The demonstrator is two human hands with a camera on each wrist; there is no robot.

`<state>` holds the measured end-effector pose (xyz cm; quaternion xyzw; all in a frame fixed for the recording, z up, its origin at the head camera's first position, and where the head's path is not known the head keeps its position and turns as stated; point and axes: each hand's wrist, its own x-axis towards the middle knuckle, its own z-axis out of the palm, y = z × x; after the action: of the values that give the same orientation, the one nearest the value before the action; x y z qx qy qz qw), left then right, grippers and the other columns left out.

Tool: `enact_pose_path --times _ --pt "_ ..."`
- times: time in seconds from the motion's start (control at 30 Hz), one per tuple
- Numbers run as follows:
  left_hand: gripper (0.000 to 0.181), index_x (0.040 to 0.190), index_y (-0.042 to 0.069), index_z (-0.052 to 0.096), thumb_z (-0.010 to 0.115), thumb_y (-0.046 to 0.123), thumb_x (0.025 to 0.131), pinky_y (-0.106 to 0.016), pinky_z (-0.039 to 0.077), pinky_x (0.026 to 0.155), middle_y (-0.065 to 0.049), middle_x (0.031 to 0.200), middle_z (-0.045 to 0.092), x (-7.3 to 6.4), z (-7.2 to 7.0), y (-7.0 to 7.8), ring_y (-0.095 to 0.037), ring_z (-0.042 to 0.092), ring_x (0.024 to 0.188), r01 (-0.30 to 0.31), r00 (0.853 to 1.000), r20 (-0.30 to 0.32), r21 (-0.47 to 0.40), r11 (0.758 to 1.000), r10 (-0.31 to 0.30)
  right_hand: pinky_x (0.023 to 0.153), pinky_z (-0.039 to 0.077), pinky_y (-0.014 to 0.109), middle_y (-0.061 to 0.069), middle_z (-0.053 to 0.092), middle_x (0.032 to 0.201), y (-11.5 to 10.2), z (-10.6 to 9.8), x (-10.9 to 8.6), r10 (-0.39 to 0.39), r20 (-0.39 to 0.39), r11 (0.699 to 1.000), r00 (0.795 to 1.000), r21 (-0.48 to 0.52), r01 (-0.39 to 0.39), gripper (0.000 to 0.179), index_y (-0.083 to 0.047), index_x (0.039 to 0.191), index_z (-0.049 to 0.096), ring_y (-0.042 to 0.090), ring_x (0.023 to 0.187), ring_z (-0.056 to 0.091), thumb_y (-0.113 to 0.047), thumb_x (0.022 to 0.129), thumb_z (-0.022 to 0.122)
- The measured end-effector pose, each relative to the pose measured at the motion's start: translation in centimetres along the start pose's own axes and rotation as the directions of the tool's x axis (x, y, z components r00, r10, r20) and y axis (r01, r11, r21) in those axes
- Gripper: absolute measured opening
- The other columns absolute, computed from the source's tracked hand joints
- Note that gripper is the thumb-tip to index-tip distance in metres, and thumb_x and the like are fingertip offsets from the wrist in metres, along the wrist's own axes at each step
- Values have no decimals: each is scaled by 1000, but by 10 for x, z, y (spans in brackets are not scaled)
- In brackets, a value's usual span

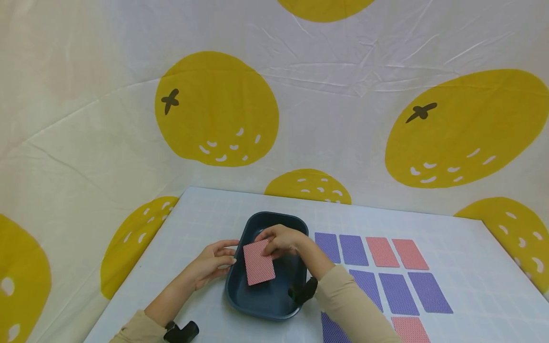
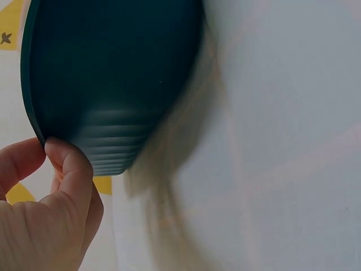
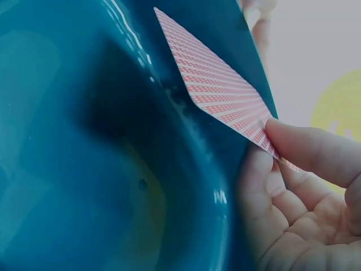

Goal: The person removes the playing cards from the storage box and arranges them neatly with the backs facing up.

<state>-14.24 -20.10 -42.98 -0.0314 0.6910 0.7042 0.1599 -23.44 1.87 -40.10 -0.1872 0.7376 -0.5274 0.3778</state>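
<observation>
A red-backed playing card (image 1: 259,267) is pinched between the thumb and fingers of my right hand (image 1: 282,240), over the dark blue tray (image 1: 261,301). In the right wrist view the card (image 3: 211,84) slants above the tray's glossy inside, its patterned back showing and its face hidden. My left hand (image 1: 212,263) is at the tray's left side. The left wrist view has its thumb and index finger pinching the rim of the tray (image 2: 113,68) near a ridged corner.
Right of the tray, blue-backed cards (image 1: 401,294) and red-backed cards (image 1: 381,251) lie in rows on the white table (image 1: 480,267). My right forearm covers part of them. Behind the table hangs a pale cloth (image 1: 326,119) with yellow fruit shapes.
</observation>
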Motion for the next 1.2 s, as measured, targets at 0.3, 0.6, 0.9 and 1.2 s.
enact_pose_path --times 0.3,0.6,0.9,1.2 --pt "57 138 -4 35 59 2 86 -25 48 66 -8 101 52 0 1 0 -13 54 81 -12 1000 6 -11 1000 12 67 53 34 9 63 89 0 -10 -7 -19 -14 999 1000 41 20 35 5 114 59 19 78 58 8 79 64" --pt "57 138 -5 35 58 0 86 -24 49 66 -7 100 52 -1 2 0 -12 55 80 -18 1000 4 -10 1000 18 66 53 31 8 63 88 -2 -23 -16 -21 -38 997 999 67 23 38 5 117 58 18 77 58 7 80 63" --pt "58 138 -6 34 58 -2 85 -24 49 65 -7 98 55 -3 1 0 -12 57 78 -15 1000 15 -37 999 16 66 53 29 10 61 91 -1 -35 -27 -13 -42 996 999 84 17 39 5 118 57 19 78 57 6 80 64" --pt "58 138 -7 34 58 -4 85 -24 49 66 -6 96 56 -4 2 0 -11 57 78 -17 1000 24 -56 998 18 70 53 32 11 61 95 -1 -49 -38 -20 -53 993 998 111 26 38 5 118 56 22 81 58 5 80 63"
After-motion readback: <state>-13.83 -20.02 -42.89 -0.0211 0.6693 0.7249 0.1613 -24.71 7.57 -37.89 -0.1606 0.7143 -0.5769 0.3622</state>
